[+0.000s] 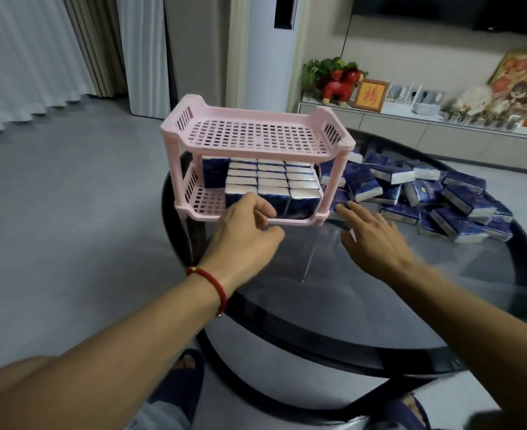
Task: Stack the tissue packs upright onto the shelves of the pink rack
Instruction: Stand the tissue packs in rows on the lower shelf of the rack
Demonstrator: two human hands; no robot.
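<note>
Leftmost, pale pleated curtains [23, 57] hang over a grey floor [70, 197]. Next comes the two-tier pink plastic rack [256, 141] with perforated shelves, standing at the left edge of the round dark glass table [364, 305]. Its top shelf holds nothing; its lower shelf carries rows of upright navy-and-white tissue packs [271, 181], with bare grid at its left end. Any print on these packs is too blurred to read. The left hand [243, 234], a red cord bracelet [212, 283] on its wrist, reaches to the front row with loosely curled fingers holding nothing, fingertips at the packs. The right hand [370, 237] lies spread and flat, fingers straight, fingertips at the nearest pack of the loose heap of navy tissue packs [442, 206] along the table's right edge. Behind, on a low pale cabinet [411, 125], stand a red toy horse [343, 85] and a wooden frame [369, 96] showing one gold Chinese character on red.
</note>
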